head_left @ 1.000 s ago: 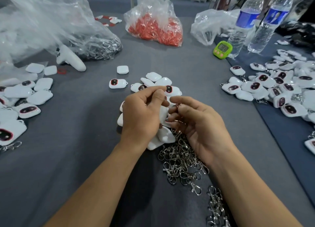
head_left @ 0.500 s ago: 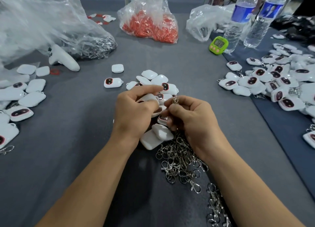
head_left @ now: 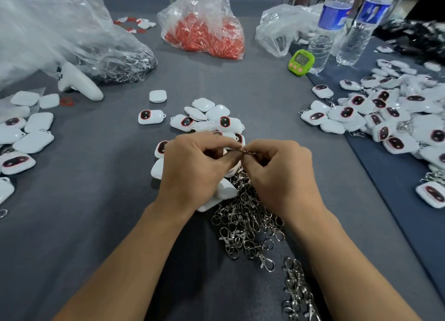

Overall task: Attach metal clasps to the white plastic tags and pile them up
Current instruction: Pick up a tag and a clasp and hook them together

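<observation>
Grey bench (head_left: pixel 96 224): left hand (head_left: pixel 192 169) fingers clamp a tag (head_left: pixel 232 169); at 3 o'clock, right hand (head_left: pixel 281 173) pinches a clasp (head_left: pixel 248 151); we steady both.

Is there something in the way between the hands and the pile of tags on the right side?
Nothing visible. The left hand and right hand pinch a clasp; between them and the right pile lies only bare table.

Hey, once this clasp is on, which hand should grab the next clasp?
Probably the right hand: it works directly above the clasp pile, while the left hand sits over the tags.
</observation>
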A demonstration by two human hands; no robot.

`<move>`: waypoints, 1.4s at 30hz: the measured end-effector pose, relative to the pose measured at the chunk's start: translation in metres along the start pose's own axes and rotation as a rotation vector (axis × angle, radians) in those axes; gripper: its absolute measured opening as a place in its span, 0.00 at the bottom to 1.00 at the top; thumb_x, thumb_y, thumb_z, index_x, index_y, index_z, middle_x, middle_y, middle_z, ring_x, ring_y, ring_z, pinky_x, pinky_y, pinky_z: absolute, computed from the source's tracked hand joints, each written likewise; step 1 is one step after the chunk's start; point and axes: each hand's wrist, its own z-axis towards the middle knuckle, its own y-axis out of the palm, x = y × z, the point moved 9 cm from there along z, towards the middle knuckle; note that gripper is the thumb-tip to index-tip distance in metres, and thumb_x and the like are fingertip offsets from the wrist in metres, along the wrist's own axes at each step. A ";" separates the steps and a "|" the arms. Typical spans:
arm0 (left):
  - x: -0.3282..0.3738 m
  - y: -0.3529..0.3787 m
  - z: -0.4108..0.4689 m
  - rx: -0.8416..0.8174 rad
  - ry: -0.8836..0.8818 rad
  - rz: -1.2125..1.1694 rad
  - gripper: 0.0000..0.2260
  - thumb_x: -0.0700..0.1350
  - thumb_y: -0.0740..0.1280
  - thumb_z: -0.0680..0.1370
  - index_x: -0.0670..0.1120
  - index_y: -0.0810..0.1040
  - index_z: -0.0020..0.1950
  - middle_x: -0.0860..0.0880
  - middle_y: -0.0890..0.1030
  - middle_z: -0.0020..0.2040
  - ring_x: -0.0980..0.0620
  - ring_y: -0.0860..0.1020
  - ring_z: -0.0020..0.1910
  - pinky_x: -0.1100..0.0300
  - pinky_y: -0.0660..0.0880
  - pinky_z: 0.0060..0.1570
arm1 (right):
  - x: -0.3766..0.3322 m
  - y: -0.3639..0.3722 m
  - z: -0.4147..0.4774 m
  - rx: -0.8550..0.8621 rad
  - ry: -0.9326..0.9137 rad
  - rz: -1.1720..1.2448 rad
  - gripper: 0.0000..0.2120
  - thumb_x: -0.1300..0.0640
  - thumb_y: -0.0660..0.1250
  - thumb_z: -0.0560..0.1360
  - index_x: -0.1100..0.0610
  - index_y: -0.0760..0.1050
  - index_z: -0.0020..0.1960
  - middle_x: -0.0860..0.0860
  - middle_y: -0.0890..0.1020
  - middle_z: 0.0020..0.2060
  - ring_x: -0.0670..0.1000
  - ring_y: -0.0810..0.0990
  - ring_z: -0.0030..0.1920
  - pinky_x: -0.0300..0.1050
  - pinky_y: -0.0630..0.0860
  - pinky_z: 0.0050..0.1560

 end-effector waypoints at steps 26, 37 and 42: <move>0.001 -0.002 0.004 -0.036 0.030 -0.048 0.17 0.38 0.73 0.75 0.62 0.82 0.42 0.61 0.85 0.42 0.67 0.80 0.39 0.74 0.73 0.41 | -0.008 0.005 -0.003 0.108 -0.033 0.034 0.05 0.54 0.73 0.73 0.45 0.84 0.46 0.32 0.78 0.37 0.43 0.76 0.42 0.33 0.68 0.42; -0.011 0.003 0.004 -0.105 -0.084 -0.193 0.14 0.36 0.76 0.72 0.56 0.88 0.42 0.55 0.87 0.39 0.59 0.84 0.40 0.65 0.78 0.42 | 0.021 0.014 0.006 -0.008 0.210 0.531 0.05 0.53 0.70 0.69 0.49 0.86 0.40 0.52 0.85 0.34 0.47 0.77 0.36 0.54 0.77 0.42; -0.003 0.009 -0.002 -0.102 -0.029 -0.084 0.06 0.41 0.75 0.73 0.52 0.88 0.45 0.58 0.85 0.38 0.62 0.81 0.38 0.69 0.74 0.41 | 0.026 0.012 0.010 -0.040 0.200 0.472 0.07 0.52 0.69 0.70 0.48 0.82 0.35 0.45 0.77 0.25 0.42 0.67 0.26 0.37 0.64 0.28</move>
